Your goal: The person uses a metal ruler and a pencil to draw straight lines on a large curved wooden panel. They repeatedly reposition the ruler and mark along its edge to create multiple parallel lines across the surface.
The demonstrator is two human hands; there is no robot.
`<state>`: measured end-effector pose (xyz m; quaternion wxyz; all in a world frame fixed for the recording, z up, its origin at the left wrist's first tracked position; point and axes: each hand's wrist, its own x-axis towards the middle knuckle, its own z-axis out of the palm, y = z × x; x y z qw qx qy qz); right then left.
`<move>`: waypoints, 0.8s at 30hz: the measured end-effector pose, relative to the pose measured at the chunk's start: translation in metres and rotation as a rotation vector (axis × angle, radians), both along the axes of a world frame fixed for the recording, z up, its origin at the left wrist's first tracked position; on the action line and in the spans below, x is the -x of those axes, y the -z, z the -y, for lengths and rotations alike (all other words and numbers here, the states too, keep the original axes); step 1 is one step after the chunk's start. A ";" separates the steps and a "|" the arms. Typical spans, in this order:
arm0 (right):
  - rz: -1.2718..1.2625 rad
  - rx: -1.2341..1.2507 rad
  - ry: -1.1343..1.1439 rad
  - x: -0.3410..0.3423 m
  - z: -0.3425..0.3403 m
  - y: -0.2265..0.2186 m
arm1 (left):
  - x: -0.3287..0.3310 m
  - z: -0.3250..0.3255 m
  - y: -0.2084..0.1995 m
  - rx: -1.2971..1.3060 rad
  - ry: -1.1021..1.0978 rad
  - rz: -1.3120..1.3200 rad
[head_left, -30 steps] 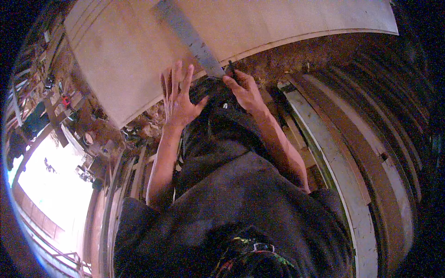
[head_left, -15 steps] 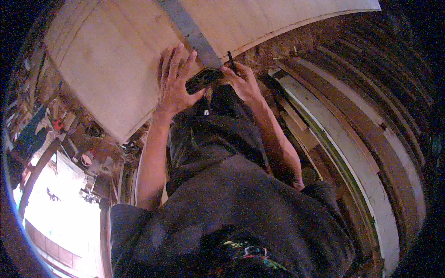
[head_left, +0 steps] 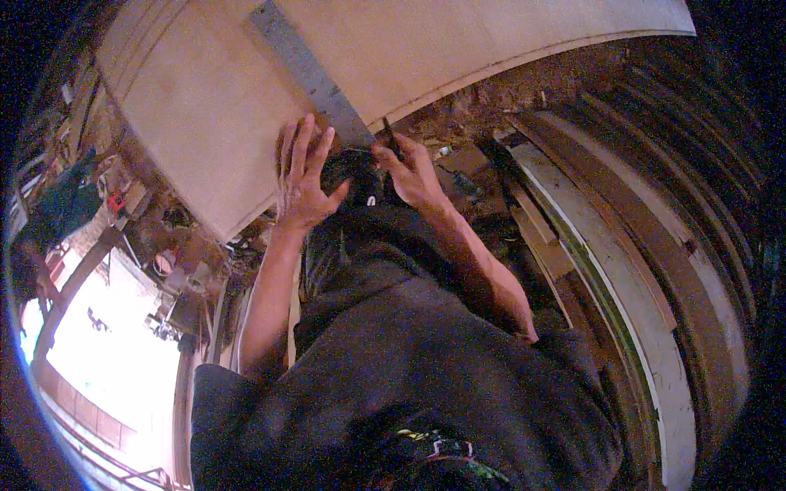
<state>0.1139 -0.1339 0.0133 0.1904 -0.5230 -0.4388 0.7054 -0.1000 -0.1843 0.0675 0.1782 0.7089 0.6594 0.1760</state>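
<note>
A pale wooden sheet (head_left: 188, 123) spreads out at the top. Across it, slanting down to its near edge, lies the grey metal blade of a square (head_left: 315, 82); its dark stock is hard to make out against my dark clothes. My left hand (head_left: 303, 184) is by the sheet's near edge, left of the blade, its fingers stretched out and its thumb apart. Closed round a thin dark pencil (head_left: 387, 131) that points up and away, my right hand (head_left: 417, 176) is at the blade's near end, thumb close to the square.
Long boards (head_left: 606, 270) are stacked along the right side. Debris and a small red object (head_left: 115, 200) lie in clutter on the left. Bright light fills an opening (head_left: 115, 327) at the lower left.
The square has shifted toward me and slightly left across the sheet, so its far end now shows. Both hands sit slightly lower, and the dark stock is less visible.
</note>
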 end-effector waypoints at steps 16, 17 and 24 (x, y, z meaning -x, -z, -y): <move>0.077 -0.043 0.133 -0.031 -0.048 -0.041 | -0.020 -0.064 -0.011 -0.028 0.087 -0.024; 0.094 -0.061 0.127 -0.029 -0.049 -0.037 | -0.018 -0.064 -0.009 -0.027 0.083 -0.029; 0.088 -0.044 0.155 -0.026 -0.058 -0.045 | -0.018 -0.072 -0.009 -0.046 0.074 -0.013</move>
